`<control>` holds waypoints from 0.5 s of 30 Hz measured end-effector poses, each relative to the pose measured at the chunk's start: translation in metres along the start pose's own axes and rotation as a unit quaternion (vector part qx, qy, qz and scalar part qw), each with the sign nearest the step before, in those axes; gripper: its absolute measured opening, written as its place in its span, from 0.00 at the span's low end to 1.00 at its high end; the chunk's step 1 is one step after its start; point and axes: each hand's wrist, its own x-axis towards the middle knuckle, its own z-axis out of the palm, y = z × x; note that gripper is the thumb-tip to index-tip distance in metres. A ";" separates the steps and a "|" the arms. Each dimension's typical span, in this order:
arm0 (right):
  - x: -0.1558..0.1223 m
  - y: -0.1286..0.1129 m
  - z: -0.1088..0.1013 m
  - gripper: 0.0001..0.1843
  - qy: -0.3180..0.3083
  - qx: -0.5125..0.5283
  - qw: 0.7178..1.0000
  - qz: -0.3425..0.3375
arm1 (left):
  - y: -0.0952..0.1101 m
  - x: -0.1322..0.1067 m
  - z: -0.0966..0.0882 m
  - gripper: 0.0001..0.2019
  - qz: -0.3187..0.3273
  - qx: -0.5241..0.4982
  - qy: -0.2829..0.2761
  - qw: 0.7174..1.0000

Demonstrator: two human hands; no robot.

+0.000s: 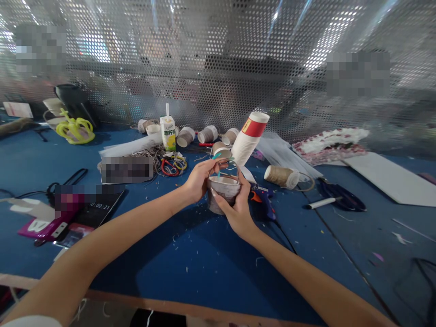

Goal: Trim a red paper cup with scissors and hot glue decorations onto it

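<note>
Both my hands hold a small twine-wrapped paper cup [223, 194] above the blue table [190, 254]. My right hand [236, 206] cups its side and base. My left hand [199, 179] pinches a thin teal wire handle [218, 160] at the cup's rim. Just behind the cup lie a stack of white paper cups with a red band [250, 136], tipped on its side, and a spool of jute twine [281, 176]. A blue glue gun [262, 202] lies right of my right hand.
Several twine-wrapped cups [207, 134] and a juice carton with straw [168, 131] stand at the back. Coloured wire loops [173, 164], a phone [97, 211], scissors [340, 193], a marker [320, 203], a white board [391, 177] and a perforated metal screen [218, 59] surround the work spot.
</note>
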 end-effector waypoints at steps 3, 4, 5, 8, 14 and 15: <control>0.002 0.003 -0.001 0.37 0.012 0.014 1.000 0.022 | 0.002 0.000 -0.001 0.12 -0.014 -0.001 -0.031 0.999; 0.003 0.005 -0.002 0.36 0.018 0.019 0.999 0.033 | 0.004 0.000 -0.001 0.10 -0.018 -0.001 -0.044 0.999; 0.004 0.007 -0.003 0.35 0.022 0.025 0.999 0.042 | 0.005 -0.001 -0.002 0.09 -0.023 0.000 -0.058 0.998; 0.006 0.012 -0.005 0.33 0.020 0.056 0.996 0.062 | 0.009 0.000 -0.006 0.13 -0.038 0.005 -0.095 0.995; 0.005 0.012 -0.007 0.34 -0.016 0.093 0.993 0.076 | 0.012 0.002 -0.015 0.16 -0.050 0.023 -0.160 0.986; 0.004 0.012 -0.007 0.34 -0.021 0.094 0.992 0.078 | 0.012 0.002 -0.015 0.16 -0.052 0.025 -0.160 0.985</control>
